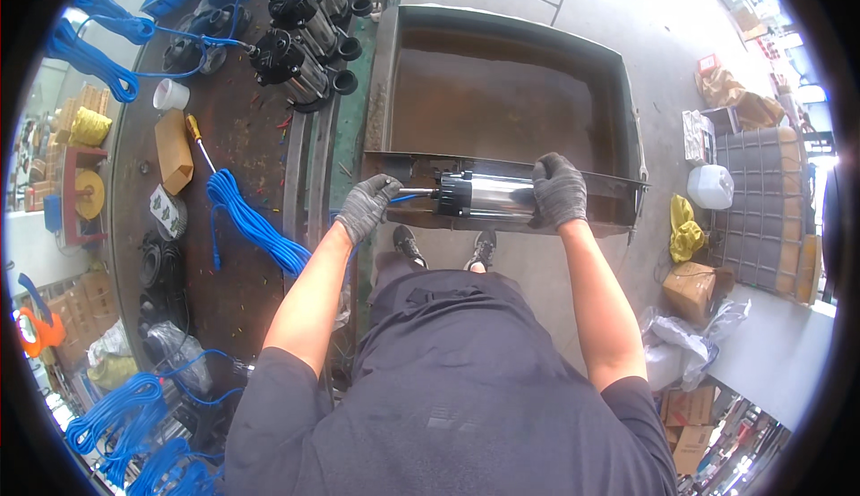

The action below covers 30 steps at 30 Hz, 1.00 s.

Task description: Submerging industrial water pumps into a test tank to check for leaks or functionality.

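A cylindrical pump [502,197] with a shiny steel body and black end lies sideways across the near end of a metal tank. Around its right end is my right hand [561,189], in a grey work glove, closed on the steel. My left hand [367,207], gloved alike, is closed on a slim metal rod [417,191] that points at the pump's black end. Whether the rod is a tool or part of the pump, I cannot tell. A blue cable [255,224] lies bundled on the bench at left, and a blue strand shows beside my left hand.
Brownish water fills the tank [627,129], with a bar across it. Several similar pumps [291,68] stand on the workbench [242,138] at left. A yellow-handled screwdriver [194,129] lies there by a wooden block [173,151]. A caged container [757,200] stands at right.
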Each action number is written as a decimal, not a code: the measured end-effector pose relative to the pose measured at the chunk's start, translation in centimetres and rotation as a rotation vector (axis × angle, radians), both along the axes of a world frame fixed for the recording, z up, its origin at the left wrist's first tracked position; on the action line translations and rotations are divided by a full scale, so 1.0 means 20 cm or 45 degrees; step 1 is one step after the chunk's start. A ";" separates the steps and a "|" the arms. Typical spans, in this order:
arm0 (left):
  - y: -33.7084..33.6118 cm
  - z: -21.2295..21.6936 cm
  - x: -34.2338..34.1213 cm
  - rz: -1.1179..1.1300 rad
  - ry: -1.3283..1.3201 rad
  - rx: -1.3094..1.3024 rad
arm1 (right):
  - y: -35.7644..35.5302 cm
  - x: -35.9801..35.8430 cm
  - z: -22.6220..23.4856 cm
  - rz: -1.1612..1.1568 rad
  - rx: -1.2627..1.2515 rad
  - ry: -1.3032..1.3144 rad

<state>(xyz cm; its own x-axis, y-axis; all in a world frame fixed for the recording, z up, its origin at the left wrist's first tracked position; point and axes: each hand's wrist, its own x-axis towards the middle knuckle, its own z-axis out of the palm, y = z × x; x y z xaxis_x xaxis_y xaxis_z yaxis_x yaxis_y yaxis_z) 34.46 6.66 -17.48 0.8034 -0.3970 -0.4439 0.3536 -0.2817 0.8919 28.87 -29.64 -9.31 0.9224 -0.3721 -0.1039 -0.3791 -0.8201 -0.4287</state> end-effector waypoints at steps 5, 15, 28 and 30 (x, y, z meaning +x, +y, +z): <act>-0.01 -0.04 0.03 0.047 0.297 -0.101 | -0.01 0.00 -0.01 0.004 0.013 -0.016; 0.03 -0.12 -0.03 0.128 0.350 -0.636 | -0.01 0.01 0.01 0.003 0.004 0.061; 0.00 -0.05 0.02 -0.293 -0.342 0.453 | 0.02 0.02 0.09 -0.035 0.022 0.105; 0.01 -0.06 0.00 0.014 0.115 -0.256 | 0.03 0.02 0.10 -0.049 0.100 0.128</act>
<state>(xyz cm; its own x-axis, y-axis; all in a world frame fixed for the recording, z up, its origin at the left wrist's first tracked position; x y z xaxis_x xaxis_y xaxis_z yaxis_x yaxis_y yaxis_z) 34.51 6.89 -18.65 0.7688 -0.4759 -0.4270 0.4367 -0.0971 0.8944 29.21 -29.13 -7.28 0.8909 -0.3943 -0.2254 -0.4542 -0.7693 -0.4494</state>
